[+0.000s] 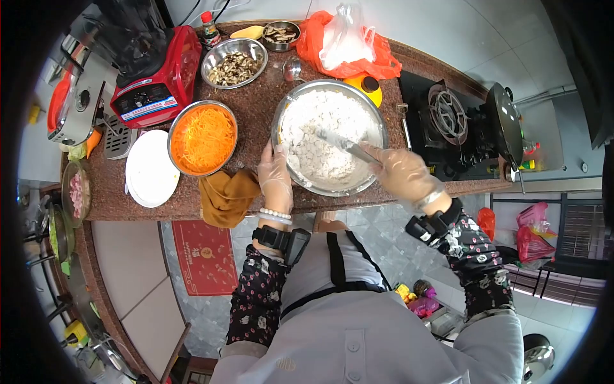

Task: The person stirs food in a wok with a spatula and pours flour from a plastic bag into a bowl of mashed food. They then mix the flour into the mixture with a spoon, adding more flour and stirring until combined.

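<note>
A large steel bowl [279,115] on the counter holds white, crumbly, floury dough [320,112]. My left hand [275,176], in a clear plastic glove, grips the bowl's left rim. My right hand [404,174], gloved too, is closed round the handle of a flat grey utensil [348,146] that slants down to the left. Its far end is in the floury dough; blur hides its exact kind. Beside my left hand a brown cloth [227,197] hangs over the counter's front edge.
Left of the bowl are shredded carrot [204,137] in a steel bowl, a white plate [152,169] and a red blender base [160,83]. Chopped mushrooms [235,68] and an orange bag [313,38] lie behind. A gas stove [448,118] with a wok [505,125] is at right.
</note>
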